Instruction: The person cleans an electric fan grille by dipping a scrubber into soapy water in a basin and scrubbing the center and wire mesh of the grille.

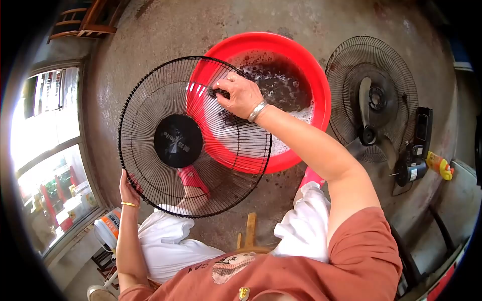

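A round black fan grille [221,188] with a solid centre disc is held tilted in front of me, overlapping the red basin. My left hand [129,188] grips its lower left rim, the fingers partly behind the wires. My right hand [239,95], a silver bracelet at its wrist, is closed on a dark scrubber [221,94] against the upper right wires of the grille. Behind the grille stands the red basin [321,95], with dark water and white suds in it.
On the floor to the right lie another fan grille [399,65], fan blades [365,100] and a black fan motor [409,168]. A yellow packet [439,165] is beside them. A white bucket [106,228] stands at the lower left, below a glass-paned frame [55,150].
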Demonstrator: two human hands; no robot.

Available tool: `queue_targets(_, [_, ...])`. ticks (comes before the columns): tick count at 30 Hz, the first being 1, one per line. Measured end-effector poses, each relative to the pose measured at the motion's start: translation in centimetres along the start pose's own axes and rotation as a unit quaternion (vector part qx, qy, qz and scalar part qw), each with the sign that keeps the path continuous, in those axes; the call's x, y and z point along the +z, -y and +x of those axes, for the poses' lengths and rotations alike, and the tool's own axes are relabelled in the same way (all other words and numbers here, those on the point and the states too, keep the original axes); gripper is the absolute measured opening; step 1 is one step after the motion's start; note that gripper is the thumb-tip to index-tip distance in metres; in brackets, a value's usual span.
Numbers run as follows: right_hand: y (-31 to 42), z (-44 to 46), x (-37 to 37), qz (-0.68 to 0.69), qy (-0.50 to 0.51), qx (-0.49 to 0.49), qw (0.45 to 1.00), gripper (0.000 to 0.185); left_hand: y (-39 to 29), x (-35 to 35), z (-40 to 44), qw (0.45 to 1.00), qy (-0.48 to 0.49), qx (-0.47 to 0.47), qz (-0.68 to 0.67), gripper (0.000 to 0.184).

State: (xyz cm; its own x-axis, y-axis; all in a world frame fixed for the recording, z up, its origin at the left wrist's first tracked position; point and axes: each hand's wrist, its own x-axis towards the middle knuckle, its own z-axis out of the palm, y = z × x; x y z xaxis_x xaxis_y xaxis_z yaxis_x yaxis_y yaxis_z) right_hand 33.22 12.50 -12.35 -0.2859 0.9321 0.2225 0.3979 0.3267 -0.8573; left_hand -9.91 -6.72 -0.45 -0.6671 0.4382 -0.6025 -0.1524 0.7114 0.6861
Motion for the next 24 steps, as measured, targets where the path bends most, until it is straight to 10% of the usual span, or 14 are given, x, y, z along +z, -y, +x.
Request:
queue_targets(8, [-12.7,-2.2,-3.5,-0.258,0.128,0.221,0.932,0.021,-0.3,1.0,-0.4,0.996,-0.059,0.016,0.062,0.069])
queue_targets(11, [-13.9,-3.0,-3.6,-0.26,0.01,0.161,0.952,0.02,0.1,0.4,-1.1,0.996,-0.057,0.019,0.069,0.071])
queue_targets(15, [-15.2,-0.9,-3.9,-0.29,0.138,0.207,0.924,0.02,-0.2,1.0,-0.5,0.996,-0.059,0.025,0.066,0.07])
queue_targets(24, [-7.9,5.0,0.2,-0.095,0.088,0.111,0.985,0.025,-0.7,1.8,-0.8,0.992,-0.107,0.057,0.013,0.054])
